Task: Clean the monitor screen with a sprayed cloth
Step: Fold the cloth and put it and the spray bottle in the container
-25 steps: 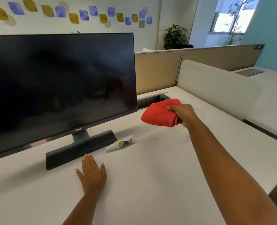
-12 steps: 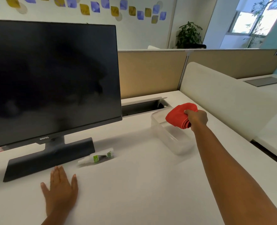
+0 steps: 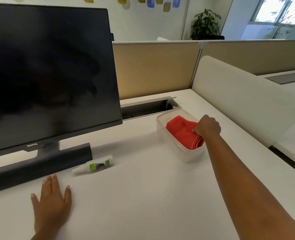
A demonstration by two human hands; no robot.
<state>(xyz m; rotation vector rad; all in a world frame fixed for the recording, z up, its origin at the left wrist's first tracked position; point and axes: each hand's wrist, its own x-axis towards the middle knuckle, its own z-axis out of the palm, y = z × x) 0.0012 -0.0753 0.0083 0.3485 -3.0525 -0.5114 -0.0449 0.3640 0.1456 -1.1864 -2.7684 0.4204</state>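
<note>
The right hand [image 3: 207, 126] grips the folded red cloth [image 3: 181, 131], fingers closed on its near edge, with the cloth inside a clear tub [image 3: 164, 135] on the desk [image 3: 143, 196]. The left hand [image 3: 51, 198] lies flat and spread, holding nothing, just before the monitor [image 3: 51, 75] base. A spray bottle [image 3: 93, 166] lies on its side beside that base.

The monitor [image 3: 50, 73] runs off the left edge; beside it, the spray bottle [image 3: 93, 165] label is unreadable.
</note>
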